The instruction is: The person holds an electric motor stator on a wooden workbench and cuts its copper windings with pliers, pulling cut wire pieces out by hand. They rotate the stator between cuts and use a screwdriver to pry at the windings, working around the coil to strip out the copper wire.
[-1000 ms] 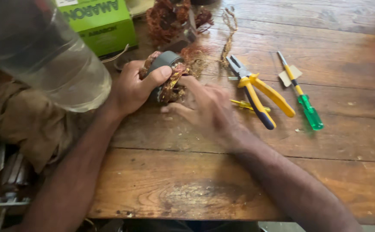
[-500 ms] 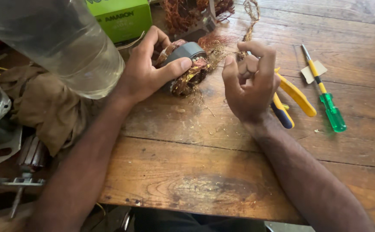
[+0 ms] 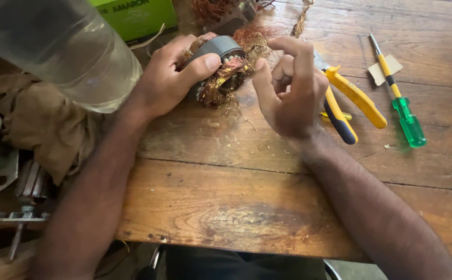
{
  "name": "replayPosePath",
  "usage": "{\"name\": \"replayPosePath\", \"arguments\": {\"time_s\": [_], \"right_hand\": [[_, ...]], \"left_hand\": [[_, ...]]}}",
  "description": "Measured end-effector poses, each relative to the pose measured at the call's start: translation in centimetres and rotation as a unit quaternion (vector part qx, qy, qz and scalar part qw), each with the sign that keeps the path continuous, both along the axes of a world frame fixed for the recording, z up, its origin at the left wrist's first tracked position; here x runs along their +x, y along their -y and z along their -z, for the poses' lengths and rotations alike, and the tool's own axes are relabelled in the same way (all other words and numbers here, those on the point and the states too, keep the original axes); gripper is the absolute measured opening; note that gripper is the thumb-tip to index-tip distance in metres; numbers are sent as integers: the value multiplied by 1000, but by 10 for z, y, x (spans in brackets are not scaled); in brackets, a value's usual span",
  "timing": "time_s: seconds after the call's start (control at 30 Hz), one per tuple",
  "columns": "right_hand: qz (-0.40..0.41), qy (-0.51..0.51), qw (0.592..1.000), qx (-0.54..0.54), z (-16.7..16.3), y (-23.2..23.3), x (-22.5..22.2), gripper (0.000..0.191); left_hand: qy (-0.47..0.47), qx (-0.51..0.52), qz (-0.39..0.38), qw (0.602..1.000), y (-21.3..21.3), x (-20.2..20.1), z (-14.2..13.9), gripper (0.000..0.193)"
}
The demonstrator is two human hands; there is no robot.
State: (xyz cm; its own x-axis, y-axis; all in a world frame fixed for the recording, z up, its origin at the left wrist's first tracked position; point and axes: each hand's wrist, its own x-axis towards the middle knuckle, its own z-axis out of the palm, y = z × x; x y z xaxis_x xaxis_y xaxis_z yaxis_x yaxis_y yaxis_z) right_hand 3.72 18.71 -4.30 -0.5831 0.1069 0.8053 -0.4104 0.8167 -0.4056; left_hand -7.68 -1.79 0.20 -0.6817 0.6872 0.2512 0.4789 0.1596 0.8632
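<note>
Two hands at work. Your left hand [image 3: 166, 83] grips the motor stator [image 3: 218, 67], grey ring with copper windings, resting on the desk [image 3: 236, 207]. Your right hand [image 3: 291, 88] is curled just beside it, fingers pinched; whether it holds wire, you cannot tell. Beyond: yellow-handled pliers [image 3: 348, 103], green screwdriver [image 3: 399, 101], clear bottle [image 3: 65, 46], green box [image 3: 135, 15].

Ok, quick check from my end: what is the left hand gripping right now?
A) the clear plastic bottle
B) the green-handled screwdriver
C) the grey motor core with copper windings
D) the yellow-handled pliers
C: the left hand wraps its fingers and thumb around the grey motor core with its copper windings, while the pliers and the screwdriver lie untouched on the wooden table.
</note>
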Motion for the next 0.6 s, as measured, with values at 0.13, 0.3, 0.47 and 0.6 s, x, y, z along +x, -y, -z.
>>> {"name": "replayPosePath", "arguments": {"time_s": [0.13, 0.3, 0.47, 0.6], "right_hand": [[-4, -1, 1000, -4, 1, 0, -1, 31], [-5, -1, 1000, -12, 3, -1, -3, 30], [-11, 7, 1000, -11, 6, -1, -2, 29], [-8, 6, 1000, -7, 6, -2, -3, 29]], "left_hand": [[-11, 14, 20, 1000, -1, 0, 2, 67], [8, 10, 33, 999, -2, 1, 3, 68], [-9, 14, 44, 999, -3, 0, 3, 67], [-17, 7, 46, 999, -5, 0, 2, 68]]}}
